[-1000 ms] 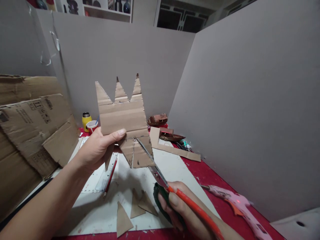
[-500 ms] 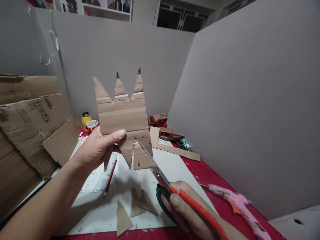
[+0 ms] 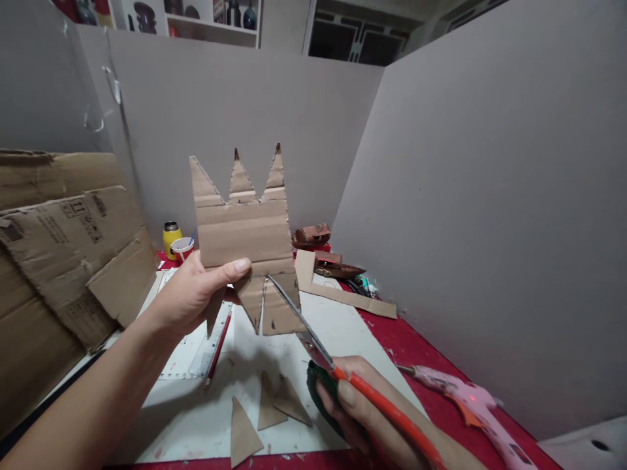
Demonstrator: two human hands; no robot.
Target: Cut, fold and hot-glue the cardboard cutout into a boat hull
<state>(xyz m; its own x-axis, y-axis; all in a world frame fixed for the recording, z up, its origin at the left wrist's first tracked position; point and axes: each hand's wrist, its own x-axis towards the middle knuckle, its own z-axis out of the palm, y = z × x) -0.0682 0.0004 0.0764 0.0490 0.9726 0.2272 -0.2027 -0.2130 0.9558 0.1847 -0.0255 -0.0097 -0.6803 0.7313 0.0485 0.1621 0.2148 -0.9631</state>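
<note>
My left hand grips a brown cardboard piece by its lower left, thumb on the front face and fingers behind. Pointed spikes stick up from its top edge, two with dark tips, and more points hang from the bottom. My right hand is closed around scissors with one orange-red and one dark green handle. Their blades lie against the cardboard's lower part, the tip near the top of a slit between two bottom points. Below, several cut-off cardboard triangles lie on the white board.
A pink glue gun lies on the red tabletop at right. Cardboard boxes stand at left. Behind are a yellow bottle, a paper cup, brown model boats and an L-shaped cardboard strip. A red pencil lies beside a ruler.
The whole view has shifted slightly, with the scene sitting a little lower and to the right. Both hands keep their grips, and the scissors stay at the same slit.
</note>
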